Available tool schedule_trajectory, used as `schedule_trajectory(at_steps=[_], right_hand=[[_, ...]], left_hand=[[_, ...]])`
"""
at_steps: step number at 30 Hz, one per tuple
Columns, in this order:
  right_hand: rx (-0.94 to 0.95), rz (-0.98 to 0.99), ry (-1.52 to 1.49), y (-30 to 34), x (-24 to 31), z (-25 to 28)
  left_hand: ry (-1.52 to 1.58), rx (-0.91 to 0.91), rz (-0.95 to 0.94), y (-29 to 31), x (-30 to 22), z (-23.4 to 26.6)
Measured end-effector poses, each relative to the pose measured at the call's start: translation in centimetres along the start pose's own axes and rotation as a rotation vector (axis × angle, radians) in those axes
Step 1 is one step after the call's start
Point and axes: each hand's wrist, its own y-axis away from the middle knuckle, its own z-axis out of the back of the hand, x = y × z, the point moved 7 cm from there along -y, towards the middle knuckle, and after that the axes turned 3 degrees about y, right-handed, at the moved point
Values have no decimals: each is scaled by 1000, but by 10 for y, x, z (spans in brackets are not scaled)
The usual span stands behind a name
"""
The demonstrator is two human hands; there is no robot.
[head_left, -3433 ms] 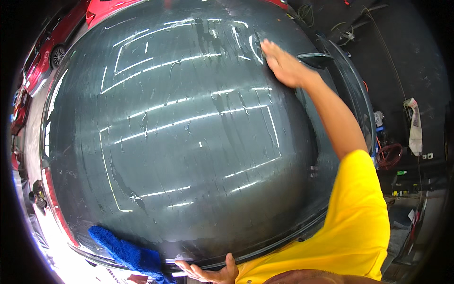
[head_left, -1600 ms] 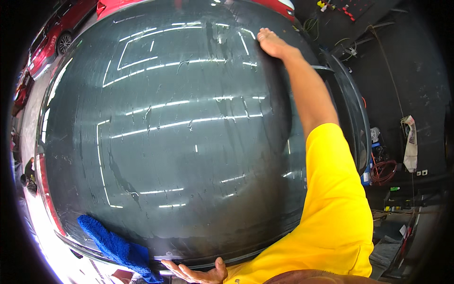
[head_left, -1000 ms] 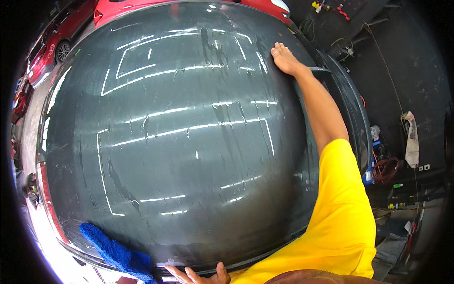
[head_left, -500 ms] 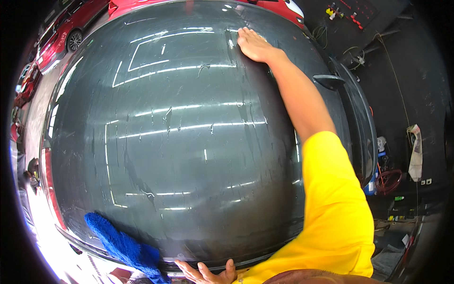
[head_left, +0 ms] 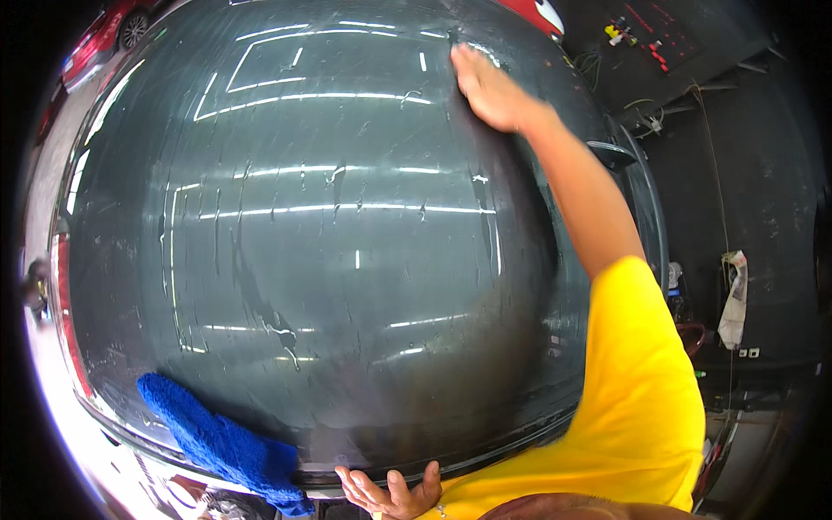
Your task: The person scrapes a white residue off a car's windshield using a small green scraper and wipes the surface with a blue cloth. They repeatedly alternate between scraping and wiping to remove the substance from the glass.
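A glossy dark-grey car roof [head_left: 347, 260] spreads out before me, wet with water streaks, drips and bright light reflections. My right hand [head_left: 490, 87] reaches across to its far right part. The fingers are stretched out and lie flat on the surface; whether anything thin is under the palm is hidden. At the roof's near edge rests my left hand [head_left: 394, 492], its fingers apart, holding nothing that shows. A fluffy blue cloth [head_left: 217, 433] is draped over the near left edge, to the left of my left hand, and touched by neither hand.
Red cars [head_left: 100, 43] stand beyond the roof at the far left, and part of another at the far right. To the right is a dark wall [head_left: 763, 173] with tools and hanging cords. A light-coloured bag-like thing [head_left: 734, 299] hangs there.
My right hand has moved slightly to the right along the roof, still flat. The view has shifted, so the roof appears larger and nearer. The left hand stays at the near edge.
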Motion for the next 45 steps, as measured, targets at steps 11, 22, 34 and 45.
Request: schedule_trajectory(at_steps=[11, 22, 34, 45], right_hand=[[105, 172, 74, 142, 105, 11], [-33, -169, 16, -91, -33, 5], [16, 47, 6, 1, 44, 1], [70, 100, -78, 96, 60, 3]], left_hand=[[16, 89, -59, 15, -2, -8], [-8, 33, -124, -17, -7, 3], [13, 53, -88, 9, 0, 0], [10, 96, -64, 4, -2, -4]])
